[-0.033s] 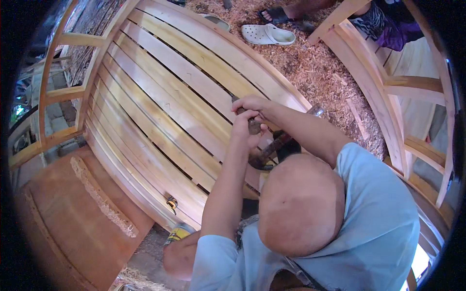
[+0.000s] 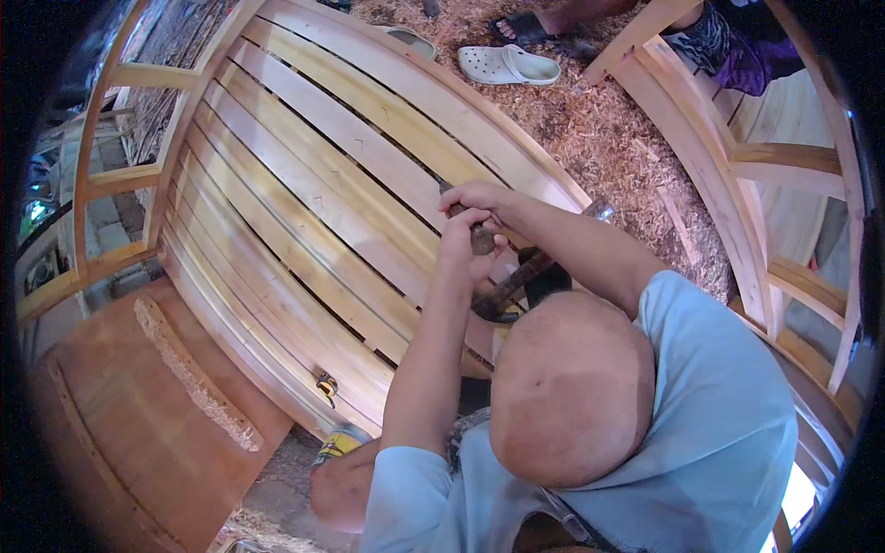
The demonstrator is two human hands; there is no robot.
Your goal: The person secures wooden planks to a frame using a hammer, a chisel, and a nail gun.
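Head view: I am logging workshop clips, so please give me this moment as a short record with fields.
setting: slatted wooden frame lying over wood shavings
left hand: closed on a small dark piece, too small to identify
right hand: fingers curled just above that piece; grip unclear
beside the hands: hammer-like tool on the slats
also there: white clog, yellow tape measure, brown board
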